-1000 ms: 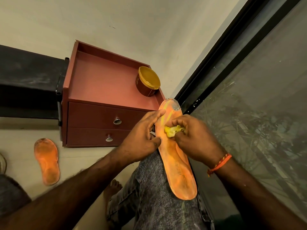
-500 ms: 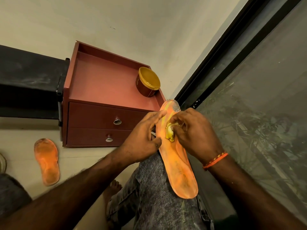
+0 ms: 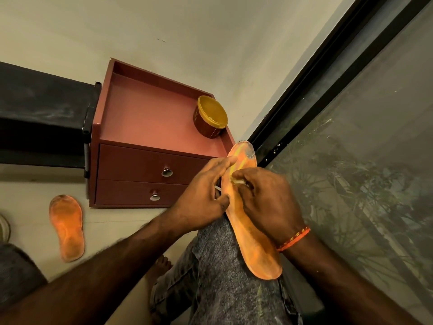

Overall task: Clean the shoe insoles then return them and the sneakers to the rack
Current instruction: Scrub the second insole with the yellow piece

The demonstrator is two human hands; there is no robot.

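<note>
Item one: a long orange foam shoe insole (image 3: pixel 251 240), lying lengthwise along your right thigh in grey mottled jeans (image 3: pixel 218 277), its worn greyish tip pointing away from you toward the cabinet corner.

Your left hand (image 3: pixel 201 200) grips the insole by its left edge: the thumb curls against the edge near the middle, and the fingers reach up along the same edge toward the tip.

Your right hand (image 3: pixel 269 202) lies over the insole's upper half, fingers curled and pinching a small pale yellow wad of cloth (image 3: pixel 237 181) against the orange surface. Only a sliver of the wad shows under the fingertips. An orange braided thread band (image 3: pixel 294 238) circles that wrist.

Item two: a second orange insole (image 3: pixel 66 227), flat on the pale tiled floor (image 3: pixel 30 202) to your left, well apart from both hands, face up and scuffed.

Item three: a low reddish-brown wooden cabinet (image 3: pixel 145 177) with two drawers and round metal knobs, standing against the wall. On its recessed top, at the right rear corner, sits a round brown tub with a yellow lid (image 3: pixel 210 117).

Item four: a black shelf unit (image 3: pixel 42 118) just beside the cabinet on the left.

Item five: a dark-framed glass window (image 3: pixel 351 160) along your right side.
</note>
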